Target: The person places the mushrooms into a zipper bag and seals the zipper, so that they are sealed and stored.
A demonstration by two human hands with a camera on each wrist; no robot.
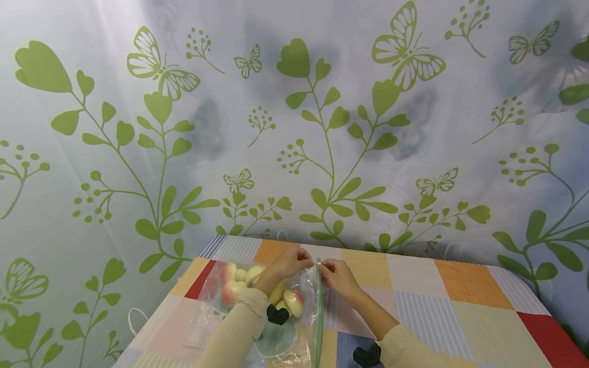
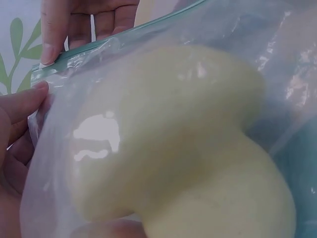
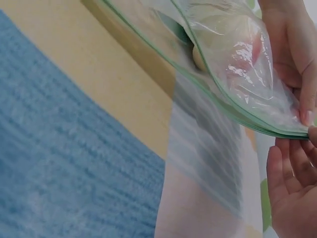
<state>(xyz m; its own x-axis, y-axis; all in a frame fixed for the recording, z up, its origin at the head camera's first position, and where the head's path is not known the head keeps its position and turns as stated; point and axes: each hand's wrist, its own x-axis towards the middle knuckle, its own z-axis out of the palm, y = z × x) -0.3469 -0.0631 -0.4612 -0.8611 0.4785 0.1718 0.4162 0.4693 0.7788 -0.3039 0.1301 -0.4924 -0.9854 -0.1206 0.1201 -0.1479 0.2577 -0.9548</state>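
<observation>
A large clear zip bag (image 1: 301, 340) with a green zip strip (image 1: 318, 322) lies on the table, its mouth to the right. Inside are several pale yellow fruits with red blushes, such as one fruit (image 1: 232, 293); their exact kind is unclear. My left hand (image 1: 290, 261) reaches across the bag and pinches its far corner by the zip. Opposite it, my right hand (image 1: 341, 276) pinches the zip's end between thumb and forefinger. In the right wrist view, the two green edges (image 3: 218, 89) meet at that corner and stand apart farther along.
A patchwork-patterned cloth (image 1: 428, 327) covers the table. Behind it hangs a pale curtain (image 1: 257, 30) printed with green leaves and butterflies. Black heart-shaped pieces sit at both wrists, one at the left wrist (image 1: 278, 314). A pale green round patch (image 1: 276, 338) shows at the bag.
</observation>
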